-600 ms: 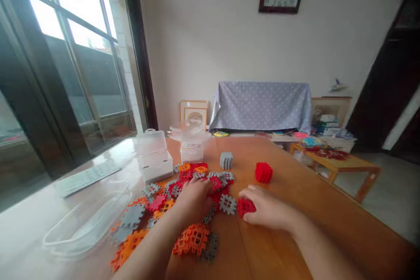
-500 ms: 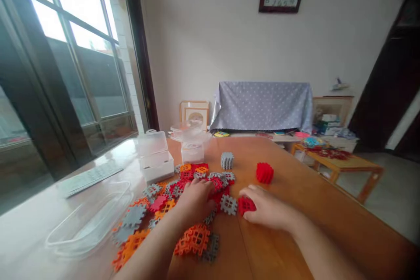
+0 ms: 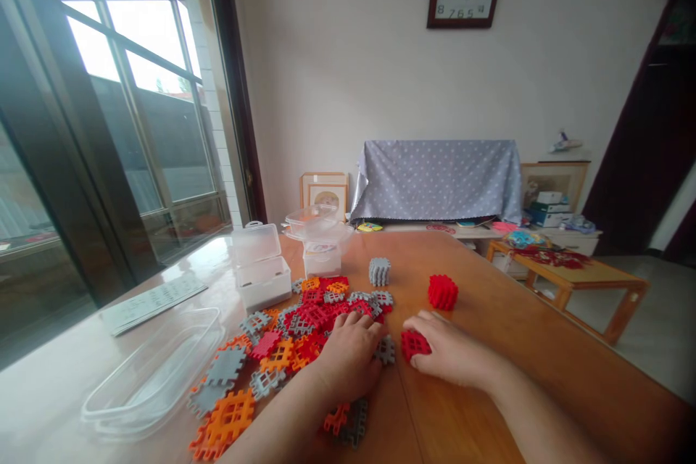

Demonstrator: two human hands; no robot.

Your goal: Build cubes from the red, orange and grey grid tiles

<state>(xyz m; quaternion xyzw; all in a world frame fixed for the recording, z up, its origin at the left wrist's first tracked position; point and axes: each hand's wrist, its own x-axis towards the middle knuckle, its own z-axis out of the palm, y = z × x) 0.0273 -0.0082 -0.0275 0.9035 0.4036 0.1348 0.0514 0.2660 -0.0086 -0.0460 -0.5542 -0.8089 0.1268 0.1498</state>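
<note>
My left hand (image 3: 353, 349) lies palm down over the right side of a pile of notched plastic tiles, fingers stretched and slightly apart. Its fingertips rest near some red tiles (image 3: 314, 315); what is under the palm is hidden. A grey tile (image 3: 386, 350) shows just past its thumb. My right hand (image 3: 451, 349) is closed round a red tile stack (image 3: 414, 345) at the table surface, thumb in front and fingers behind. Farther back stand a red stack (image 3: 443, 292) and a grey stack (image 3: 379, 272) of tiles. Orange tiles (image 3: 231, 415) lie at the near left.
An open clear tub (image 3: 155, 370) and a printed sheet (image 3: 155, 302) lie at the left of the wooden table (image 3: 451, 420). Behind the pile are a lidded white box (image 3: 264, 284) and clear containers (image 3: 322, 261). A low side table (image 3: 576, 277) stands at the right.
My left hand has moved right and nearer over the pile, covering part of the grey tile and orange tiles. The right hand stays on the red tile stack. The view has tilted up slightly.
</note>
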